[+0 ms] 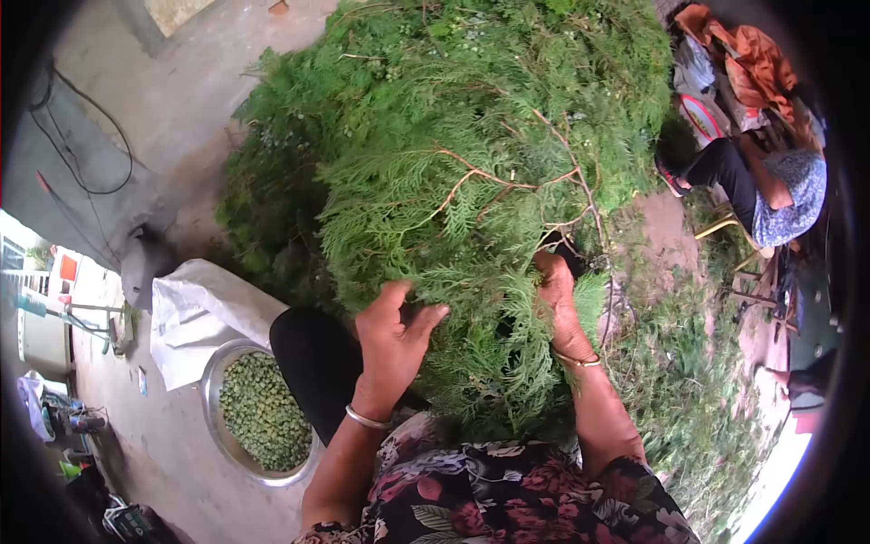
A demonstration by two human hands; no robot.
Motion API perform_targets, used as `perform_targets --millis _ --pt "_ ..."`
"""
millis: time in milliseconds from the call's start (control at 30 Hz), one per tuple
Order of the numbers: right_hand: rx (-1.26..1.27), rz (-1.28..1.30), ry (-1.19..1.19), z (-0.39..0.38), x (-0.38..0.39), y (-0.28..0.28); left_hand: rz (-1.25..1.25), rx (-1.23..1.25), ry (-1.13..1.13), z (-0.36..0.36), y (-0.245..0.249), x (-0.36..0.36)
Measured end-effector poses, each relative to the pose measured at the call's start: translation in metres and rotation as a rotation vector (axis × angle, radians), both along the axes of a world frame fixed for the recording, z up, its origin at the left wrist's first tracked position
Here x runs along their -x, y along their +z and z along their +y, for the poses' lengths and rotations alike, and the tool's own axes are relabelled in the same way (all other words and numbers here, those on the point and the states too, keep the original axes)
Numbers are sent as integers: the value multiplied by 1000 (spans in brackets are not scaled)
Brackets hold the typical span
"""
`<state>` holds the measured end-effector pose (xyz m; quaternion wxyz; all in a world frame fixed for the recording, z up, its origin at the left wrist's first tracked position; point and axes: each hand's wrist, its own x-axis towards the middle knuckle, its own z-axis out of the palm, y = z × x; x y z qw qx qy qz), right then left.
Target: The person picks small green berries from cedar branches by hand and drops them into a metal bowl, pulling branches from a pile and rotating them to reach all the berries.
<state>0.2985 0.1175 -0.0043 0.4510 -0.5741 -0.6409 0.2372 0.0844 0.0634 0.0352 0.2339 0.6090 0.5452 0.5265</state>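
A large heap of green conifer branches [435,82] with scale-like, feathery leaves rises in front of me. One leafy branch [507,186], with bare reddish-brown stems, lies across my lap. My right hand [557,299] is closed around its lower end at the right; the fingertips are partly hidden by foliage. At the left edge of the sprays is my left hand [394,331], its thumb and forefinger apart with nothing visible between them. To the left, a metal basin [211,390] holds many small green cones [263,412].
A white sack [204,313] lies behind the basin. Loose sprigs [680,381] cover the floor at right, where another person [779,190] sits on a low chair. A black cable [113,150] hangs at the left wall.
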Motion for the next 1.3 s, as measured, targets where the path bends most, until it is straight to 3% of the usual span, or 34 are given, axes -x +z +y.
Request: perform_targets --millis 100,167,300,367,500,533,700,767,833,867,933,967,1033,1067,1200,1300 --pt "87 -48 19 -4 5 20 137 109 2 4 3 6" --pt "6 -105 13 -2 0 11 387 112 18 5 14 1" --pt "55 -230 61 2 -5 2 362 86 -26 6 0 0" --pt "96 -289 56 -1 -2 10 537 230 63 5 -2 0" --pt "132 -301 108 1 -3 5 685 100 80 3 -15 1" --pt "27 -310 56 1 0 -1 695 47 98 3 -18 2" --pt "178 -383 25 -1 9 11 182 133 -46 7 -35 15" --pt "235 -369 53 0 9 13 230 10 -101 8 -55 27" --pt "289 -321 83 2 6 18 -192 180 157 8 -55 28" --pt "289 -315 56 3 5 17 -188 179 130 7 -35 23" --pt "234 -300 72 4 7 14 -646 483 33 -2 2 18" --pt "236 -294 62 4 9 11 -639 487 24 -4 -2 22" --pt "203 -329 48 4 11 7 -97 211 -82 -8 -17 36" --pt "290 -360 90 7 11 9 43 17 -123 -6 -24 38" --pt "312 -370 99 2 16 17 123 -46 -61 -5 -31 33" --pt "345 -396 132 0 16 26 124 86 -10 -3 -17 26"
